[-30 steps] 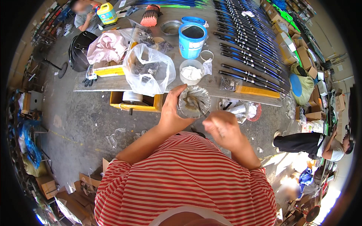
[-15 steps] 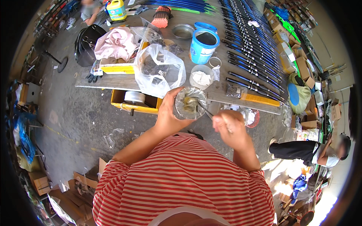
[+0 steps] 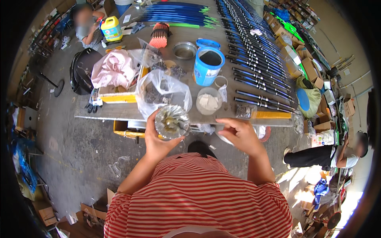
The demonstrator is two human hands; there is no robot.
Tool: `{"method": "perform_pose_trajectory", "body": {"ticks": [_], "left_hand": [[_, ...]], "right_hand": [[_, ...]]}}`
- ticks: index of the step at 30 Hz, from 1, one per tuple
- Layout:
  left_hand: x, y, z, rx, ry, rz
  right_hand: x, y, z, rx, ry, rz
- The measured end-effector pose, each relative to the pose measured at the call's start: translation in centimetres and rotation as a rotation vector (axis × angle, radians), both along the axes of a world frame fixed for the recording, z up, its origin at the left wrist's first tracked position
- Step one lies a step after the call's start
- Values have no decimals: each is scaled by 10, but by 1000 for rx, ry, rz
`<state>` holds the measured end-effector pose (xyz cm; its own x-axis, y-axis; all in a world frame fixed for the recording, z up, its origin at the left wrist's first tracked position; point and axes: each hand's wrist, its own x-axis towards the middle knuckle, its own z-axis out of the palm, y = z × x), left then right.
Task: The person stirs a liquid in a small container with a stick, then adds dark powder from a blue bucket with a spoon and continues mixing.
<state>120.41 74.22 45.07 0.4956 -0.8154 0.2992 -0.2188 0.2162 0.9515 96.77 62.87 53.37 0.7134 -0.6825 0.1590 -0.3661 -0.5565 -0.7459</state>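
Note:
My left hand (image 3: 155,139) is wrapped round a cup (image 3: 162,126) lined with crinkled clear or silvery film, with a yellowish substance inside. It is held just in front of the table's near edge, beside a thin clear plastic bag (image 3: 180,93). To the right, my right hand (image 3: 240,135) hovers near the edge with the index finger stretched leftward and the thumb apart; nothing shows between them. The thin stirring stick cannot be made out now. Beyond the hands stand a translucent tub (image 3: 209,101) with white pieces and a blue can (image 3: 204,73), its top uncovered.
Rows of dark-blue rods (image 3: 258,75) cover the table's right side. A pink cloth (image 3: 115,69) lies on a yellow-edged box at left. At the back are a metal bowl (image 3: 184,50) and a yellow jug (image 3: 111,29). A person (image 3: 85,25) is far left, another (image 3: 317,156) at right.
My left hand has moved left and slightly down with the cup. My right hand, which held a thin stick in the cup, has come away from it, and the stick no longer shows.

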Motion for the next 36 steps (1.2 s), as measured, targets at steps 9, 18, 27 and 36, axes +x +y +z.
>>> {"method": "perform_pose_trajectory", "body": {"ticks": [9,18,27,36], "left_hand": [[0,-56,15,32,12,265],[-28,-101,22,152,-115,500],[-43,-118,29,224,-245,599],[-36,-115,34,206,-257,498]], "right_hand": [[12,-197,-24,-352,-5,-175],[118,-333,-76,-379,453,484],[155,-347,-115,-201,719,703],[155,-338,-121,-264,556,731]]}}
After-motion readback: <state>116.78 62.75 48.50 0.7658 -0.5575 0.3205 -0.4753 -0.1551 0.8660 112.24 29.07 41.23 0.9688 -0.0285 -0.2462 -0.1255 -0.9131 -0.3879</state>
